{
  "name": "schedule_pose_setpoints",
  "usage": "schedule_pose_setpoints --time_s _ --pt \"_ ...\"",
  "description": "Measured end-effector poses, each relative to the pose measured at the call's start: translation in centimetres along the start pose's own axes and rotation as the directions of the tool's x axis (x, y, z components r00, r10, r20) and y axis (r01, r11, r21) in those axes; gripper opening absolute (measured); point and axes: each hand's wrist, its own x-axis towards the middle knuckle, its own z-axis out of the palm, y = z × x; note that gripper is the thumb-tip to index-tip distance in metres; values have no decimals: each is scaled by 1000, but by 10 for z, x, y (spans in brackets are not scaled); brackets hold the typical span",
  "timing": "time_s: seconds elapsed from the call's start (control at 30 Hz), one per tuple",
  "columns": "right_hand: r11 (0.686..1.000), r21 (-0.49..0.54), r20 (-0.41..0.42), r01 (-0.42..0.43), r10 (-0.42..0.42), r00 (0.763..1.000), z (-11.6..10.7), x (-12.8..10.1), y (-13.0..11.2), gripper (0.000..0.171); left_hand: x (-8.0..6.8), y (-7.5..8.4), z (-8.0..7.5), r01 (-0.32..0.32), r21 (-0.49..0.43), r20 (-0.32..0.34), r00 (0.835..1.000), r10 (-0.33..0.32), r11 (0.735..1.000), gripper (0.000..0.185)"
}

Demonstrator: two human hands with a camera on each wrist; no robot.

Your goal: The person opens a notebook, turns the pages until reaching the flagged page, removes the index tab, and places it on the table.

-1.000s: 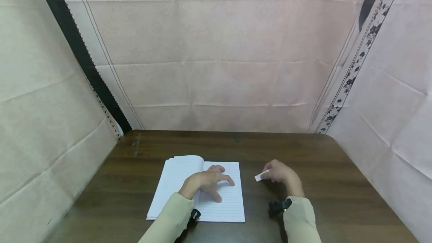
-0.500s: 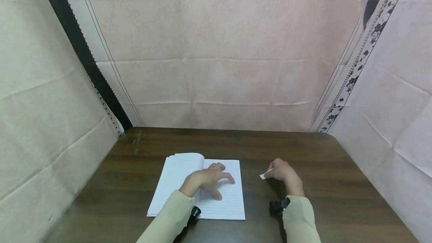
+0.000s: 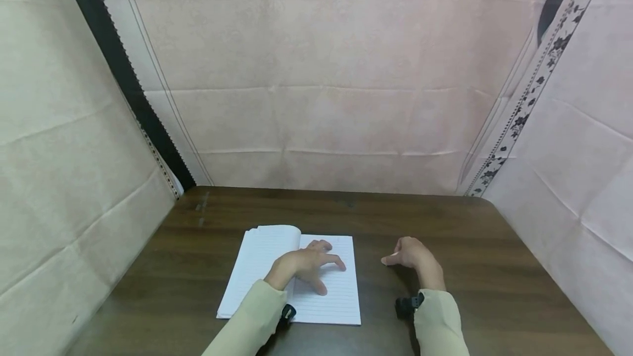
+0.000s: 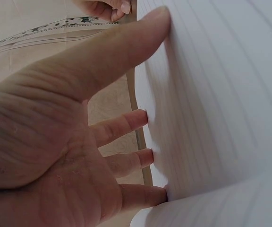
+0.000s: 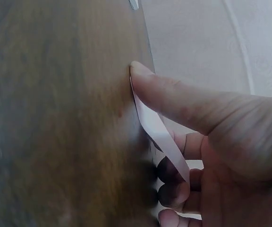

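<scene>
An open lined notebook [image 3: 328,301] lies on the table, its left pages curving up near the spine. My left hand [image 3: 307,267] rests on the right page with fingers spread. In the left wrist view the thumb and fingertips of the left hand [image 4: 70,127] press on the ruled paper. To the right of the notebook, my right hand [image 3: 414,254] is low over the wood. The right wrist view shows a narrow white paper strip [image 5: 160,132] held by the right hand [image 5: 207,142], the thumb at one end and curled fingers at the other. From the head, the strip is almost hidden.
The brown wooden table [image 3: 494,290] extends on all sides of the notebook. Pale cloth [image 3: 316,98] hangs behind it and along both sides. Each wrist wears a small black device, such as the right wrist camera [image 3: 406,306].
The paper strip has slid back into the right hand's grasp, its end no longer sticking out past the thumb in the head view. The left hand has stayed on the page.
</scene>
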Motion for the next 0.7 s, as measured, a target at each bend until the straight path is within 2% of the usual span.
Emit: schedule_pose_setpoints --time_s 0.17,0.37,0.57,0.7 --pt "1000 5 3 4 -4 1000 2 -5 5 38 -1 4 3 -11 -13 10 1000 11 1000 57" --pt "1000 20 -2 9 -9 1000 0 -4 9 38 -4 0 5 4 13 1 1000 -4 1000 58" --pt "999 -16 -51 41 -42 998 -10 2 16 24 -5 -2 8 -14 -8 -25 1000 14 1000 54" --pt "999 -13 -111 50 -51 992 -13 4 16 15 -6 -10 10 -30 -53 -85 996 26 998 44"
